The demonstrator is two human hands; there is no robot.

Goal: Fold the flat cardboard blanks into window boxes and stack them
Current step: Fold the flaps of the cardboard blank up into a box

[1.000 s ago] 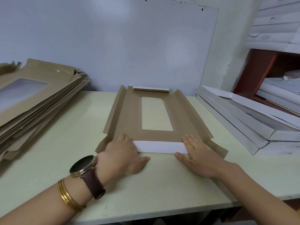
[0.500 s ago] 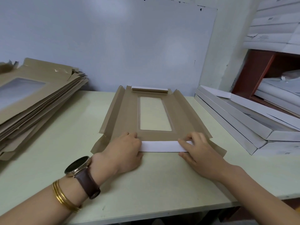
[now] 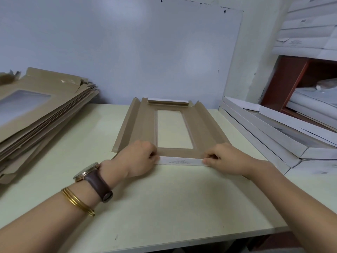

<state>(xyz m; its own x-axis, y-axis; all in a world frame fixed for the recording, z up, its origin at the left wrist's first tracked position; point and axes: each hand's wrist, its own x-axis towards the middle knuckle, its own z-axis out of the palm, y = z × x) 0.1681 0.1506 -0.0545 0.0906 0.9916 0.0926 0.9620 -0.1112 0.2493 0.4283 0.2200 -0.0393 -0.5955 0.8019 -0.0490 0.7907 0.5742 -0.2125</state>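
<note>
Brown cardboard in hand: pinching the white flap (image 3: pixel 180 161) of the blank (image 3: pixel 145 128) at either end, left hand (image 3: pixel 136 159) and right hand (image 3: pixel 228 158) both curled onto it. Lying flat on the surface (image 3: pixel 164 207), reaching away beyond the hands. Probably handling light, thin, creasing readily; gripping beside the score, sparing the weak window (image 3: pixel 174 129) edges.

This looks like a small packing workroom or stockroom. A pile of flat brown cardboard blanks (image 3: pixel 42 114) with clear windows lies at the left of a pale cream worktable (image 3: pixel 164 207), a half-folded brown window blank (image 3: pixel 144 125) lies mid-table, and slim white finished boxes (image 3: pixel 264 136) are stacked at the right. More white flat boxes (image 3: pixel 310 24) fill a red-brown wooden shelf (image 3: pixel 288 79) beside them.
</note>
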